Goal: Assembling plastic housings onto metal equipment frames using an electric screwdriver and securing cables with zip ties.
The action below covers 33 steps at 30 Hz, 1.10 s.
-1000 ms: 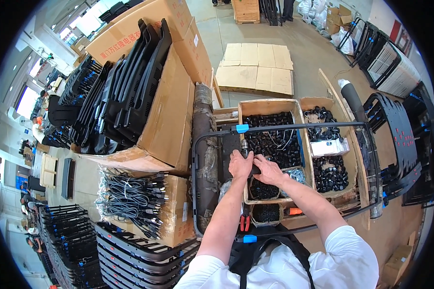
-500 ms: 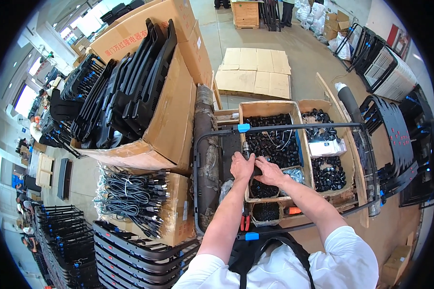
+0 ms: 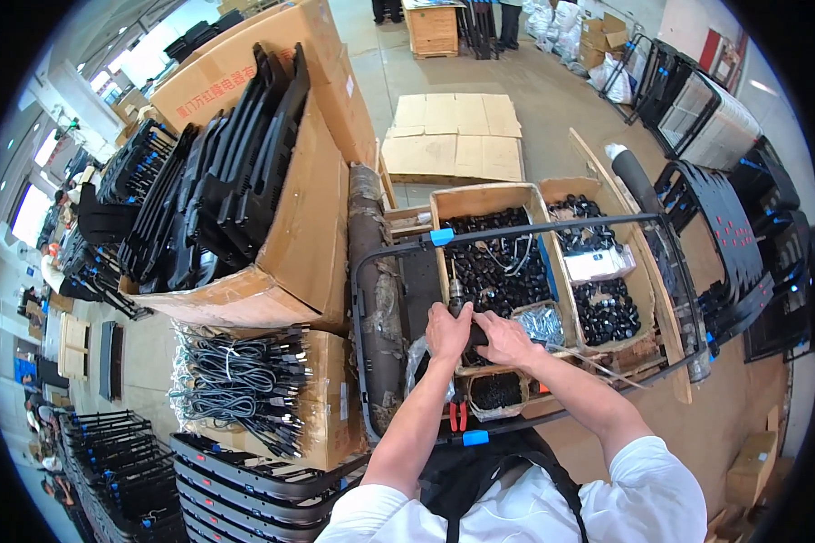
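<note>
Head-worn wide fisheye, close above, facing forward-down

There are two bare hands: one left hand point(image 3: 448, 333) and one right hand point(image 3: 505, 338). Between them is one dark tool with silver metal chuck point(image 3: 456, 291). I count one large black rectangular frame point(image 3: 561, 224), with at least two blue plastic clips point(image 3: 442, 237). There are also one red-handled hand tool point(image 3: 458, 416), one white rectangular box point(image 3: 599, 264), and many small black parts point(image 3: 607, 312), too many for counting.
</note>
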Each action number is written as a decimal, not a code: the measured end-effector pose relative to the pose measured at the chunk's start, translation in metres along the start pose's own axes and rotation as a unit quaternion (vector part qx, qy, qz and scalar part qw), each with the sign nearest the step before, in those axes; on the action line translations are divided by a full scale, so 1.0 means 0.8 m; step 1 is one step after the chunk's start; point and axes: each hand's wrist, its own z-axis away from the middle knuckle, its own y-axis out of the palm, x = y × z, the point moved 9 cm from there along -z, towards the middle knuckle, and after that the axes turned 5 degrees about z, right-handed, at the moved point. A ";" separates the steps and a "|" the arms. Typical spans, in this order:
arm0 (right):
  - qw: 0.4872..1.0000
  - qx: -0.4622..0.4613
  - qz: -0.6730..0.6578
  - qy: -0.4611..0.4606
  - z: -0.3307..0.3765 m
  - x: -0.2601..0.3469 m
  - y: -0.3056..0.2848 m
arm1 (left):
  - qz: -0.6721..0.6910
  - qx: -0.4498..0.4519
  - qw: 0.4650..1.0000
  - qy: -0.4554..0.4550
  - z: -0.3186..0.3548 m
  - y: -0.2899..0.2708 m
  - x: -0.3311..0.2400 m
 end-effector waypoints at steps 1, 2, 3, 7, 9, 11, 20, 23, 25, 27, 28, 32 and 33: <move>1.000 -0.015 -0.001 -0.007 0.012 0.008 -0.005 | 0.011 -0.011 1.000 0.012 0.010 -0.004 0.000; 0.999 -0.030 -0.003 -0.014 0.025 0.015 -0.010 | 0.010 -0.005 1.000 0.012 0.024 -0.005 0.004; 0.999 -0.033 -0.002 -0.010 0.042 0.024 -0.016 | 0.044 0.010 0.999 0.000 0.037 -0.006 0.004; 0.997 -0.080 0.001 0.017 0.129 0.059 -0.053 | 0.146 0.062 0.987 -0.015 0.112 -0.003 0.006; 0.995 -0.092 0.004 0.028 0.178 0.061 -0.058 | 0.260 0.172 0.949 -0.046 0.162 0.011 -0.021; 0.987 -0.163 -0.008 -0.012 0.226 0.079 -0.069 | 0.246 0.172 0.953 -0.028 0.198 0.011 -0.014; 0.987 -0.147 -0.071 0.000 0.425 0.088 0.017 | 0.205 0.117 0.971 0.029 0.428 0.008 0.017; 0.994 -0.077 -0.078 -0.029 0.470 0.103 0.065 | 0.182 0.104 0.978 -0.013 0.483 0.019 0.089; 0.993 -0.053 -0.091 -0.056 0.487 0.109 0.095 | 0.200 0.093 0.973 -0.069 0.511 0.018 0.125; 0.991 -0.033 -0.099 -0.083 0.493 0.121 0.121 | 0.234 0.072 0.965 -0.091 0.528 0.013 0.154; 0.991 -0.010 -0.099 -0.088 0.493 0.126 0.135 | 0.273 0.055 0.954 -0.108 0.533 0.010 0.169; 0.991 0.056 -0.091 -0.086 0.476 0.145 0.173 | 0.288 0.031 0.941 -0.177 0.538 -0.001 0.220; 0.990 0.064 -0.095 -0.087 0.471 0.150 0.178 | 0.290 0.024 0.940 -0.179 0.537 -0.007 0.223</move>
